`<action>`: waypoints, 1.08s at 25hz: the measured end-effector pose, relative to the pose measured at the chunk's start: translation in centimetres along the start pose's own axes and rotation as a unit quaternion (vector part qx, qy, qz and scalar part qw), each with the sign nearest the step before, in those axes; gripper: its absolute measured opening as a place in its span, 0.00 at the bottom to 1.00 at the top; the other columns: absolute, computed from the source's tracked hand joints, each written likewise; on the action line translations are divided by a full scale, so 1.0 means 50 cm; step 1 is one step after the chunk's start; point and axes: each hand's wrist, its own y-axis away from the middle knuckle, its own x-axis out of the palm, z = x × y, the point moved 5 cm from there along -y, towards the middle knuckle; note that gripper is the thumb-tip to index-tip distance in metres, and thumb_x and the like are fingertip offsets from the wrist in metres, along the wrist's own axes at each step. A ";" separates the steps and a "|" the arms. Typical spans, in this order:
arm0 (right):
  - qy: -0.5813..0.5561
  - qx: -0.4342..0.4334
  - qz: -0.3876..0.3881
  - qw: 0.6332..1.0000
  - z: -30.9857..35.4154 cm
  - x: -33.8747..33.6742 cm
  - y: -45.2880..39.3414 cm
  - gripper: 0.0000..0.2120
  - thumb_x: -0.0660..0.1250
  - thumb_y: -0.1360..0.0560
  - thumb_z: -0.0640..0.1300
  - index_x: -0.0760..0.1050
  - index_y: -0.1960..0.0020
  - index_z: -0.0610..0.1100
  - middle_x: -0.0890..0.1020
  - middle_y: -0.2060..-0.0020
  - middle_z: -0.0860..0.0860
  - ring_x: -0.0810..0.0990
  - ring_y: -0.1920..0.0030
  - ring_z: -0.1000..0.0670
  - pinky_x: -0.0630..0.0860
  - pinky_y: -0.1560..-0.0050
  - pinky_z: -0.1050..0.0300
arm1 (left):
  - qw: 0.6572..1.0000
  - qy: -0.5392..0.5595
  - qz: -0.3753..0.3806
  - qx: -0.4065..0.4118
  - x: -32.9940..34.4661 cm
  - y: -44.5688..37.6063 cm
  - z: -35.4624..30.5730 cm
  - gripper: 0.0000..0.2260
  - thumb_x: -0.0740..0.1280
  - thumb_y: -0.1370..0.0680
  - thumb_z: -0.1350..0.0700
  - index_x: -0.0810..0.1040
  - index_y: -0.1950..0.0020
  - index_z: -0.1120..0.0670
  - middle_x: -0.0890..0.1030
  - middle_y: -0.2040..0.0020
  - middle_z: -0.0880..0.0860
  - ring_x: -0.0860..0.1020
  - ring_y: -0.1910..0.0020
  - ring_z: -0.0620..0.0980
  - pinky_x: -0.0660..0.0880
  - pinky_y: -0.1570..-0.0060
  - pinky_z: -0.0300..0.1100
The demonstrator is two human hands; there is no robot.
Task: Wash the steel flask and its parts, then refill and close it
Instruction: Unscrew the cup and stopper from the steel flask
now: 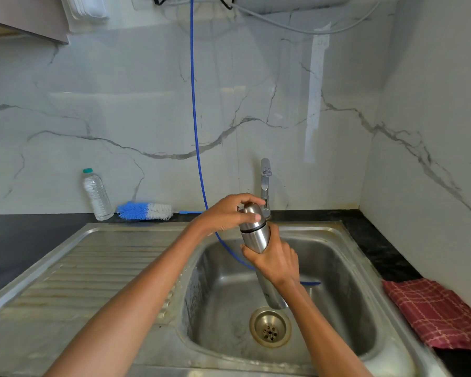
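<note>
You have one steel flask (256, 235) in play, held tilted over the sink basin (337, 281), its top toward the tap (265, 183) and its base pointing down toward the drain (270, 327). Your left hand (226, 214) curls over the flask's cap (250, 215), fingers and thumb wrapped round it. Your right hand (275, 258) grips the flask body from below, fingers closed round the steel. A dark ring shows between cap and body, and the cap sits on the flask.

Counting the rest: one tap, at the back rim just behind the flask's top; one drain, in the basin floor; one blue hose (195, 118), hanging down the marble wall (120, 104), passing behind your left hand and running along the basin to end beside your right wrist. One clear plastic water bottle (97, 195) with a teal cap stands on the dark counter (25, 240) at the wall, and one bottle brush (144, 210) with blue and white bristles lies just beside it. One red checked cloth (435, 311) lies on the counter to the right of the sink. The ribbed draining board (93, 268) stretches left of the basin, under your left forearm.
</note>
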 end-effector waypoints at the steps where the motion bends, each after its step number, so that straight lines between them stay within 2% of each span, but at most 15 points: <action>1: 0.003 0.000 0.000 1.000 0.000 0.000 0.000 0.34 0.71 0.30 0.66 0.63 0.32 0.51 0.83 0.47 0.51 0.83 0.53 0.47 0.77 0.54 0.54 | 0.998 -0.036 -0.047 -0.021 -0.004 -0.002 -0.002 0.14 0.75 0.24 0.46 0.82 0.38 0.45 0.81 0.42 0.45 0.79 0.40 0.46 0.76 0.43 0.40; 3: 0.014 -0.001 0.001 1.000 0.001 0.003 0.001 0.34 0.70 0.30 0.66 0.63 0.33 0.52 0.83 0.48 0.51 0.84 0.54 0.47 0.79 0.53 0.52 | 0.975 -0.133 -0.157 -0.079 -0.007 -0.002 -0.006 0.19 0.73 0.26 0.35 0.84 0.45 0.47 0.83 0.49 0.47 0.81 0.47 0.47 0.78 0.47 0.44; 4: 0.019 -0.004 -0.001 1.000 0.002 0.003 0.001 0.34 0.70 0.30 0.66 0.63 0.33 0.52 0.83 0.48 0.50 0.84 0.54 0.47 0.80 0.53 0.51 | 0.962 -0.172 -0.190 -0.096 -0.007 -0.001 -0.011 0.22 0.70 0.26 0.32 0.83 0.45 0.49 0.83 0.49 0.47 0.81 0.48 0.48 0.79 0.47 0.47; 5: 0.023 -0.007 -0.004 1.000 0.003 0.002 0.002 0.34 0.70 0.30 0.66 0.63 0.33 0.52 0.83 0.48 0.50 0.84 0.54 0.46 0.80 0.53 0.51 | 0.960 -0.184 -0.187 -0.099 -0.002 -0.004 -0.012 0.24 0.69 0.25 0.31 0.82 0.42 0.50 0.82 0.46 0.48 0.80 0.47 0.49 0.78 0.45 0.48; 6: 0.024 -0.006 -0.006 1.000 0.002 -0.001 0.002 0.34 0.70 0.30 0.66 0.63 0.33 0.51 0.83 0.48 0.50 0.84 0.53 0.46 0.80 0.53 0.51 | 0.971 -0.163 -0.148 -0.093 0.005 -0.008 -0.012 0.26 0.68 0.24 0.33 0.80 0.35 0.50 0.80 0.40 0.49 0.79 0.43 0.49 0.77 0.43 0.47; 8: 0.017 -0.002 -0.009 1.000 -0.001 -0.007 0.001 0.34 0.71 0.30 0.66 0.63 0.32 0.51 0.83 0.48 0.50 0.84 0.53 0.46 0.79 0.53 0.52 | 0.995 -0.072 -0.026 -0.063 0.018 -0.007 -0.017 0.24 0.71 0.21 0.44 0.73 0.27 0.47 0.74 0.33 0.49 0.76 0.39 0.47 0.75 0.39 0.43; 9: 0.009 0.000 -0.010 1.000 -0.003 -0.009 0.001 0.34 0.71 0.29 0.65 0.63 0.32 0.51 0.83 0.48 0.51 0.83 0.53 0.46 0.78 0.54 0.53 | 0.998 -0.033 0.017 -0.045 0.018 -0.004 -0.015 0.23 0.71 0.20 0.50 0.73 0.26 0.46 0.75 0.33 0.49 0.77 0.40 0.46 0.76 0.39 0.42; 11: 0.000 0.002 -0.009 1.000 -0.004 -0.013 0.001 0.35 0.71 0.30 0.65 0.63 0.31 0.51 0.82 0.47 0.51 0.83 0.53 0.47 0.78 0.53 0.54 | 1.000 0.003 0.029 -0.012 0.008 -0.005 -0.006 0.21 0.72 0.21 0.57 0.76 0.29 0.46 0.78 0.37 0.47 0.78 0.41 0.45 0.77 0.40 0.41; 14: 0.004 0.004 -0.007 1.000 -0.004 -0.012 0.000 0.35 0.71 0.30 0.65 0.63 0.31 0.52 0.82 0.46 0.51 0.83 0.52 0.46 0.80 0.51 0.51 | 0.998 -0.020 -0.051 -0.015 -0.012 -0.015 0.005 0.17 0.77 0.25 0.48 0.81 0.36 0.43 0.81 0.41 0.46 0.79 0.41 0.47 0.78 0.42 0.42; 16: 0.009 0.004 -0.004 1.000 -0.006 -0.012 0.001 0.35 0.71 0.30 0.66 0.62 0.31 0.52 0.82 0.46 0.51 0.83 0.51 0.46 0.80 0.51 0.50 | 0.992 -0.017 -0.116 -0.048 -0.028 -0.017 0.006 0.17 0.76 0.27 0.40 0.83 0.41 0.44 0.82 0.47 0.47 0.81 0.45 0.48 0.82 0.51 0.44; 18: 0.006 0.006 -0.008 1.000 -0.007 -0.014 0.000 0.35 0.71 0.30 0.66 0.62 0.31 0.52 0.82 0.46 0.51 0.83 0.52 0.46 0.80 0.51 0.50 | 0.983 -0.016 -0.167 -0.072 -0.042 -0.014 0.008 0.19 0.74 0.28 0.35 0.83 0.45 0.45 0.83 0.51 0.48 0.82 0.52 0.48 0.79 0.63 0.41; 19: 0.003 0.007 -0.013 1.000 -0.007 -0.015 0.000 0.36 0.71 0.30 0.67 0.61 0.31 0.53 0.82 0.47 0.51 0.83 0.53 0.46 0.81 0.51 0.49 | 0.980 -0.011 -0.183 -0.080 -0.046 -0.011 0.014 0.20 0.73 0.29 0.32 0.83 0.47 0.46 0.84 0.53 0.48 0.82 0.55 0.48 0.76 0.65 0.39; 23: -0.002 0.004 -0.019 1.000 -0.004 -0.014 0.002 0.36 0.71 0.31 0.67 0.61 0.32 0.53 0.82 0.49 0.51 0.83 0.54 0.46 0.81 0.52 0.48 | 0.965 0.136 -0.194 -0.115 -0.030 0.015 0.057 0.25 0.73 0.27 0.35 0.81 0.43 0.54 0.83 0.60 0.54 0.78 0.69 0.49 0.75 0.70 0.42; 25: -0.005 0.002 -0.018 1.000 -0.003 -0.012 0.003 0.36 0.71 0.30 0.67 0.61 0.31 0.53 0.82 0.49 0.51 0.83 0.54 0.46 0.81 0.52 0.48 | 0.946 0.232 -0.184 -0.128 -0.021 0.031 0.079 0.26 0.75 0.27 0.38 0.79 0.41 0.58 0.82 0.62 0.56 0.79 0.69 0.52 0.79 0.66 0.46; 27: -0.013 0.003 -0.019 1.000 -0.005 -0.013 0.003 0.37 0.71 0.30 0.66 0.61 0.30 0.52 0.82 0.47 0.51 0.83 0.53 0.47 0.80 0.52 0.50 | 0.923 0.320 -0.168 -0.129 -0.012 0.045 0.098 0.26 0.75 0.29 0.40 0.79 0.41 0.58 0.82 0.59 0.58 0.81 0.65 0.54 0.81 0.62 0.47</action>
